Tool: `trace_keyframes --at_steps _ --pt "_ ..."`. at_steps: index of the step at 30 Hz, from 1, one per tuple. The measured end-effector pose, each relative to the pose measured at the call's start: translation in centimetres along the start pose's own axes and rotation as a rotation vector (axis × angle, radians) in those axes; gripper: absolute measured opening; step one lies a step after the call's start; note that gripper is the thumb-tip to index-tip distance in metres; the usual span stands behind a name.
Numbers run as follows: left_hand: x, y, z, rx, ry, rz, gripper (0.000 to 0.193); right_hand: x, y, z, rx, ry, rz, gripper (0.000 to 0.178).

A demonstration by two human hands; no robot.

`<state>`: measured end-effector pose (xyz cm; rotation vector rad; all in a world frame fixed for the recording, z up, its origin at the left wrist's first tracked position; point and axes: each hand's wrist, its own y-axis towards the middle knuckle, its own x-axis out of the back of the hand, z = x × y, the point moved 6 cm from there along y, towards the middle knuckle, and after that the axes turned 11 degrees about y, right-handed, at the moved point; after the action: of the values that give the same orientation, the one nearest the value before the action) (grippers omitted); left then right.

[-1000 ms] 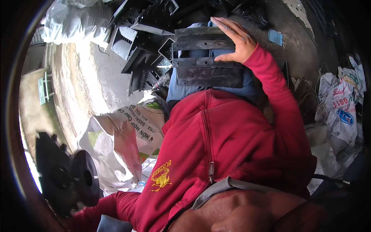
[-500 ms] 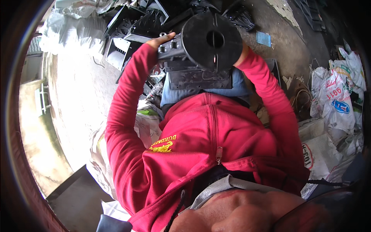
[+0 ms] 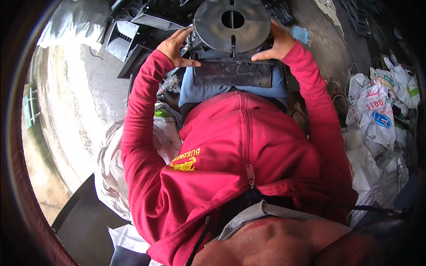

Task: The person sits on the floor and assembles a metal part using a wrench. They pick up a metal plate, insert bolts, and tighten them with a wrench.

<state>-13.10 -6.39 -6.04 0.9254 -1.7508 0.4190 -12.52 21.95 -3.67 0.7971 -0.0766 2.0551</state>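
A black part with a round, disc-like plate (image 3: 211, 29) is held in front of me above my lap. The disc has a hole in its middle and narrow slots at its rim. My left hand (image 3: 178, 48) grips its left side, thumb toward me. On the other side my right hand (image 3: 279, 42) holds it, with the thumb along the near edge and the other fingers mostly hidden. Just below the disc, a black rectangular plate (image 3: 233, 74) with small holes lies across my blue-trousered legs (image 3: 195, 93). I cannot tell whether it is joined to the disc.
Several black moulded parts (image 3: 159, 20) are heaped beyond my left hand, one with a pale slotted face (image 3: 122, 40). White sacks (image 3: 375, 104) crowd the right side, and a pale bag (image 3: 113, 168) is by my left elbow. A blue sheet (image 3: 300, 33) lies on the floor.
The black part has turned so that its disc shows a lighter, slotted face, and sits farther up in view. Both hands have shifted their hold, and their thumbs now show at its near side.
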Motion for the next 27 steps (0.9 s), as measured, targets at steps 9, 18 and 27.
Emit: trace_keyframes --at_steps 9,18,27 --pt "-1.3 0.2 0.1 0.019 0.065 -0.033 0.103 -0.1 -3.5 -0.3 -0.039 -0.236 -0.036 0.099" --pt "-1.2 0.8 -0.7 -0.026 -0.005 -0.034 0.101 -0.1 -4.0 0.1 -0.117 -0.210 -0.012 0.091" --pt "-1.1 0.4 -0.4 -0.034 -0.002 -0.055 0.101 -0.5 -3.9 -0.2 -0.074 -0.202 -0.051 0.093"
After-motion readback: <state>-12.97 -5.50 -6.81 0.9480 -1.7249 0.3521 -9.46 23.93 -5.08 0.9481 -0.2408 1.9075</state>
